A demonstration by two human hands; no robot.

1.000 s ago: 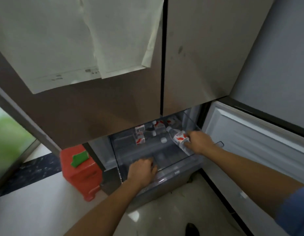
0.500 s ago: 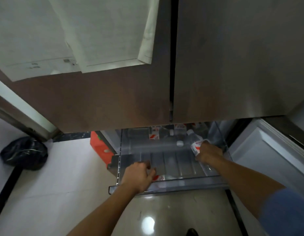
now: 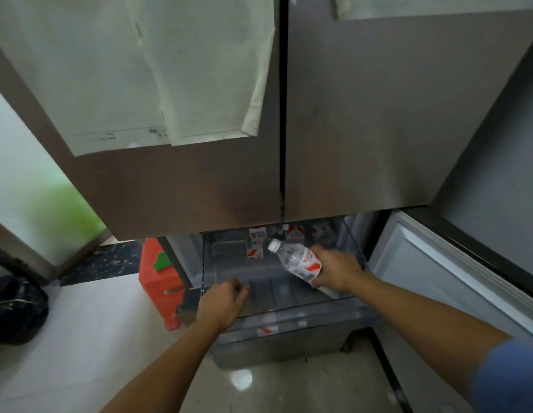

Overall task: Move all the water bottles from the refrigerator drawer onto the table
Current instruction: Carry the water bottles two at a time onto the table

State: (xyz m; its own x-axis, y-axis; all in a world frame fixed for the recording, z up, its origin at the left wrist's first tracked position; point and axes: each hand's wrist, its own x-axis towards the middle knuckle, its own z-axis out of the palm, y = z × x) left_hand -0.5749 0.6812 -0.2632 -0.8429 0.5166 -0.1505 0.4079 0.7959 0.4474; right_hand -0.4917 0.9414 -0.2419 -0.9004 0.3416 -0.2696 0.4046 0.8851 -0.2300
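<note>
While the right hand (image 3: pixel 336 271) grips a water bottle (image 3: pixel 298 259) round its lower half, fingers wrapped over the red-and-white label, the bottle tilts with its white cap up and to the left, held above the right side of the open refrigerator drawer (image 3: pixel 229 263). Left hand (image 3: pixel 223 302) sits at the drawer's front rim, fingers curled; whether they clasp the rim cannot be told. More labelled bottles (image 3: pixel 255 244) stand at the drawer's back.
</note>
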